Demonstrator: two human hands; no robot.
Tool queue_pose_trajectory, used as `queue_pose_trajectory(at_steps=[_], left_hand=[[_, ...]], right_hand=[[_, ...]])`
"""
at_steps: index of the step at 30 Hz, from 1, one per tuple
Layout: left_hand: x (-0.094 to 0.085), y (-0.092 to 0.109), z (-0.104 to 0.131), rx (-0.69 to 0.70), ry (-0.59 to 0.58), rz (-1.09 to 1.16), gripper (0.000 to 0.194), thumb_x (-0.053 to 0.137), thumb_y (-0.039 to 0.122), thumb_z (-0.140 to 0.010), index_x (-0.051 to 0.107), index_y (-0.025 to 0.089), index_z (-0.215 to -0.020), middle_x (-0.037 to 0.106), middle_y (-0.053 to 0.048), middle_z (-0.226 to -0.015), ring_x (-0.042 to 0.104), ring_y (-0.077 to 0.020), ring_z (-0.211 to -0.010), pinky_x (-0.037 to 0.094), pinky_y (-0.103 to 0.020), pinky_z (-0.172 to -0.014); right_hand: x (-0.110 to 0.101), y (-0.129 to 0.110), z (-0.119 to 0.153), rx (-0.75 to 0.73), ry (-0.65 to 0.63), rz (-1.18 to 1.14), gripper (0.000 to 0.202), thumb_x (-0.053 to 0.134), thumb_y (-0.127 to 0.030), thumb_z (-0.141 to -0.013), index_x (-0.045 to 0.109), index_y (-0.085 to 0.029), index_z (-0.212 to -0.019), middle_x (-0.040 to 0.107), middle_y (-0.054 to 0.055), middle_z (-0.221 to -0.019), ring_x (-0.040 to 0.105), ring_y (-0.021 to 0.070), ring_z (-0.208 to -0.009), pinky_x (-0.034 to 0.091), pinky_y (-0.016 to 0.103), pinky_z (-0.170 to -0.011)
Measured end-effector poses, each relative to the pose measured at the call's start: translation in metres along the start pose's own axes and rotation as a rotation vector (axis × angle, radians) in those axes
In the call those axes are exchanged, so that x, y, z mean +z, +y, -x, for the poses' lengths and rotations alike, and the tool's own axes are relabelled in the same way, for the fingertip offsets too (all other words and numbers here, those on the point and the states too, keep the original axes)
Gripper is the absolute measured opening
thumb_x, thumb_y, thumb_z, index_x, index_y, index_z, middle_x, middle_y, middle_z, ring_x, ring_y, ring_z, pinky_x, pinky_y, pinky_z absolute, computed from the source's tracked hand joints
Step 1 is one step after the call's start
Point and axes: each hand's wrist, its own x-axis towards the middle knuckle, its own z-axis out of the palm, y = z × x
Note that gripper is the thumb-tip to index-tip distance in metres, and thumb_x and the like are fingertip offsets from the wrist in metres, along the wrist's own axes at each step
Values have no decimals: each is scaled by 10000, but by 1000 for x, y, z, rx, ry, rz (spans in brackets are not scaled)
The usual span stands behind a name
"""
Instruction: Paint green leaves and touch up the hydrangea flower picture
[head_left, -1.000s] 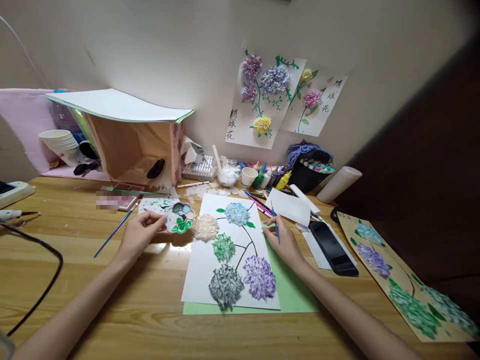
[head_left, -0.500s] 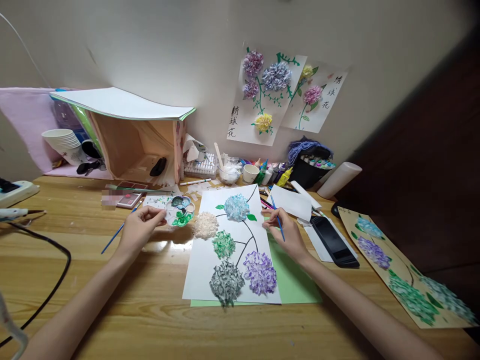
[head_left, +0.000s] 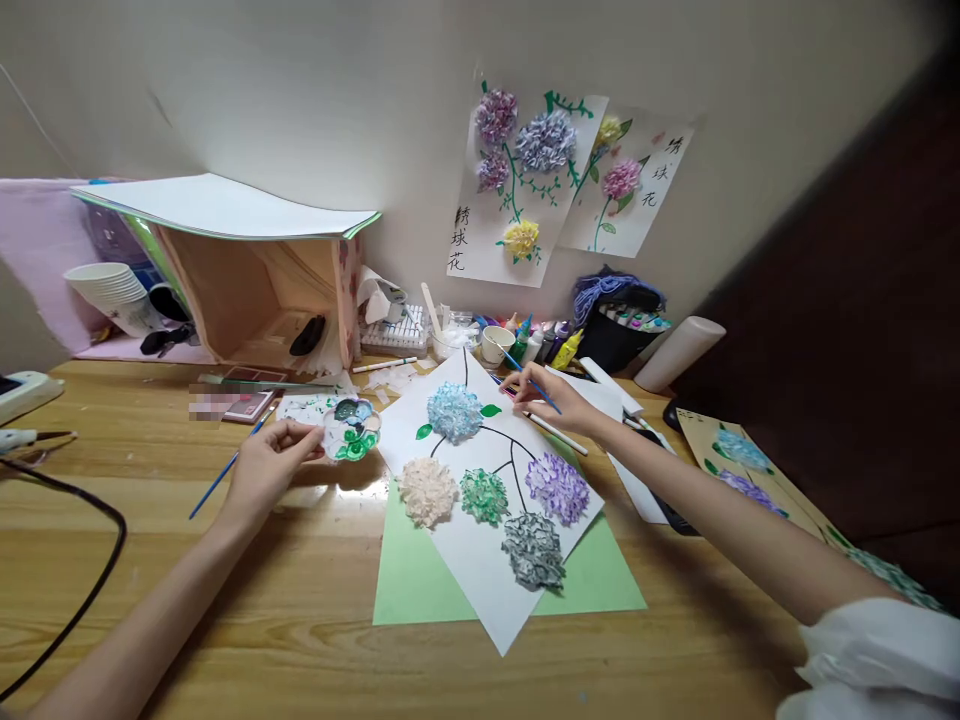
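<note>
My left hand point(head_left: 279, 452) pinches the edge of a flower-shaped paint palette point(head_left: 352, 445) with green, dark and pale paint in its wells. In my right hand point(head_left: 559, 400) is a thin blue paintbrush point(head_left: 541, 390), its tip at the white paper cup point(head_left: 495, 350); whether it dips inside I cannot tell. Between the hands lies a white paper sheet point(head_left: 491, 600), turned at an angle. It bears crumpled-paper flowers: light blue point(head_left: 453, 412), beige point(head_left: 427, 490), green point(head_left: 484, 496), purple point(head_left: 556, 488) and grey point(head_left: 532, 550). Black stems and green leaves point(head_left: 424, 432) are painted among them.
Green paper point(head_left: 409, 590) lies underneath the sheet. Another blue brush point(head_left: 229, 470) rests at left. Paint bottles point(head_left: 532, 345), a bowl point(head_left: 454, 340) and a pen holder point(head_left: 619, 335) line the wall. A phone point(head_left: 675, 515) is partly hidden by my right arm.
The white sheet has turned counterclockwise on the green paper. My right hand has moved up and left, bringing the brush tip to the cup. The left hand still holds the palette.
</note>
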Motion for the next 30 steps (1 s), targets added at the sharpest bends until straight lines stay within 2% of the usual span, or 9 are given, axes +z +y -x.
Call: queue_pose_trajectory(at_steps=[6,12,17,25,30], left_hand=[[1,-2,-1,-37,8,36,213,772,335,-571,655,191,-676,687,-4,-641,660,-168,-629,573,-316,-738],[2,-8,-1,-37,-16,0,289,803,383,-523,668,175,-670,692,-8,-635,658,-163,-609,573,-277,-664],[6,-7,0,-76,-15,-6,267,810,362,-516,672,173,-643,701,-11,-643,660,-160,-603,581,-271,-658],[9,-10,-2,-133,-21,55,289,830,366,-493,655,172,-617,696,-1,-610,650,-138,-572,574,-240,-605],[10,-12,-3,-133,-24,67,293,813,380,-518,639,162,-608,691,1,-591,648,-132,-563,571,-236,-613]], right_hand=[[-10,-1,-37,-133,-281,132,165,565,-186,-832,403,-217,-819,625,79,-974,608,170,-906,512,338,-758],[-6,-5,-62,-328,-509,301,126,482,-77,-848,455,-200,-835,607,53,-923,565,135,-839,457,292,-739],[2,1,-77,-408,-586,389,155,429,-65,-872,500,-194,-918,595,49,-906,522,127,-778,434,280,-721],[16,7,-99,-448,-678,379,205,413,-61,-874,510,-236,-919,604,58,-965,538,165,-822,429,298,-743],[27,13,-119,-493,-664,369,180,373,-89,-895,501,-214,-911,590,76,-950,525,164,-817,425,296,-733]])
